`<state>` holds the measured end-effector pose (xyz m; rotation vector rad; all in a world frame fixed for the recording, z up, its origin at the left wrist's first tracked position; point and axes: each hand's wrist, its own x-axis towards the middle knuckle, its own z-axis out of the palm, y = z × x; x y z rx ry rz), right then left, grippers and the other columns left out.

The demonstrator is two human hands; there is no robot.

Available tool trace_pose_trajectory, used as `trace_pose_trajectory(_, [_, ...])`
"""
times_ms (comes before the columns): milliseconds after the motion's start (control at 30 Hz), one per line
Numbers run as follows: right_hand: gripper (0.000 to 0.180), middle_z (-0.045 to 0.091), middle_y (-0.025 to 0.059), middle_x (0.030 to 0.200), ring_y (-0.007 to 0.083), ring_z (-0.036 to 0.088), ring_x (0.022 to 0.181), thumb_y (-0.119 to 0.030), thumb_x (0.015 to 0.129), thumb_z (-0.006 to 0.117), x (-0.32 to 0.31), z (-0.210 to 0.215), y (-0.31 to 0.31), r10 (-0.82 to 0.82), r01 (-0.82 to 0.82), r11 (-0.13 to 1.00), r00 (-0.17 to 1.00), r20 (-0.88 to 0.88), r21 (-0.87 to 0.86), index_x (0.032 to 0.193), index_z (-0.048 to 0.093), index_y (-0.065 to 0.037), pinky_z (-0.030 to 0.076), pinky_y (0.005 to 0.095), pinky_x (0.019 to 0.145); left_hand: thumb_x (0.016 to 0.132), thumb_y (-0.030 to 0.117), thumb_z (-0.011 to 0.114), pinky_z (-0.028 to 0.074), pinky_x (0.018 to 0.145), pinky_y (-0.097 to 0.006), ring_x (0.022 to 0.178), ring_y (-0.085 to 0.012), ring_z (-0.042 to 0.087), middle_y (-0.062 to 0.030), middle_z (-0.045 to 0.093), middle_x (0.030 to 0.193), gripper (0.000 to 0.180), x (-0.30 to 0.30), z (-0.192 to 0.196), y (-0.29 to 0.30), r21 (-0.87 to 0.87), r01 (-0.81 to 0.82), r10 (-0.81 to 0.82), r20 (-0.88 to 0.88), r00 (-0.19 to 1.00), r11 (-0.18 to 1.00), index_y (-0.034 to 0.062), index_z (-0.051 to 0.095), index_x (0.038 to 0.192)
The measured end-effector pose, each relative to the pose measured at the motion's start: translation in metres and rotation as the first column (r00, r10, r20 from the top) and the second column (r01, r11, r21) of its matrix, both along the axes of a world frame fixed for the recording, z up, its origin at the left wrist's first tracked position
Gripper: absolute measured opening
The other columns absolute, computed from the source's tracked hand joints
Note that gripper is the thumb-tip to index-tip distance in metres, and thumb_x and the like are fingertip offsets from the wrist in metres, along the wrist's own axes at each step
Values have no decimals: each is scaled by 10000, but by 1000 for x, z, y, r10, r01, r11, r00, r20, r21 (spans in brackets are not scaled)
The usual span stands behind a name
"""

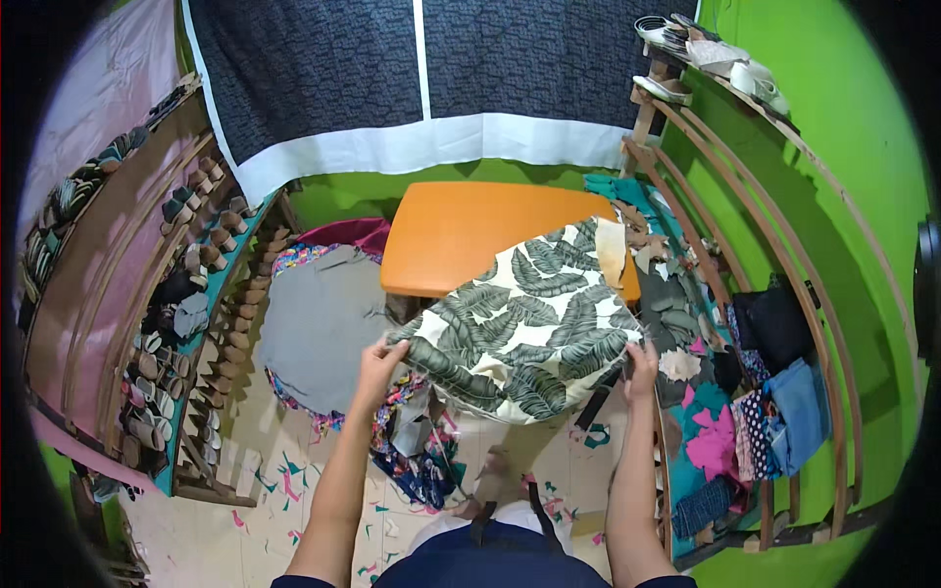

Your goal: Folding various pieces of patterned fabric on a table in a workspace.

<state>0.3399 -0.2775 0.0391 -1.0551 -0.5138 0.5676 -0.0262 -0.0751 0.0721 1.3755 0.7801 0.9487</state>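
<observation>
Status at this frame: leaf-print fabric point(524, 328), cream with dark green palm leaves, was held up flat at centre frame, spread between both hands. Left hand point(377, 361) gripped the near-left corner, fingers curled closed on the edge. Right hand point(642, 365) pinched the near-right edge, fingers closed on cloth. The far end of the fabric lay over the near-right corner of the orange table point(470, 230), which sat just above centre.

Progress, my read: the piece was lifted and opened out and looked mostly smooth, so the spreading part seemed largely done. It was not lying fully on the table; the near half hung in the air between the hands. No fold, cut or mark was visible on it. Laying it down or folding it looked like the remaining part.

Surroundings:
- grey round cloth point(319, 328) on the floor at centre left, with patterned fabric under its edge
- coloured scraps point(417, 446) piled on the floor below the left hand
- wooden rack with shoe parts point(211, 255) along the left side
- curved wooden shelf point(745, 323) on the right, carrying folded cloth and pink and teal offcuts
- dark patterned curtain point(421, 59) across the top
</observation>
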Motion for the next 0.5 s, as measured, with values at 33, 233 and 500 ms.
trace_pose_trajectory(33, [217,598,45,928,114,569,780,-39,792,516,-5,5,-8,-5,5,1000,1000,-16,-18,999,556,10,444,232,697,823,166,572,415,690,-230,726,-72,519,3,600,812,193,-12,5,-5,-8,2,-2,-6,1000,1000,-6,598,907])
trace_pose_trajectory(233, [147,571,-9,804,58,483,710,-116,788,601,-52,17,-48,190,-100,922,959,211,-374,857,604,14,384,199,637,818,187,585,403,627,-212,657,-49,497,18,585,747,182,-51,6,-39,-20,70,-73,-222,972,997,10,600,857])
trace_pose_trajectory(500, [312,500,54,1129,114,463,1001,-71,880,448,-47,37,-39,-225,200,970,954,200,137,1183,429,2,342,235,874,806,164,597,382,757,-228,827,-103,465,-32,508,856,245,-33,33,-32,432,-360,311,181,933,827,-21,532,952])
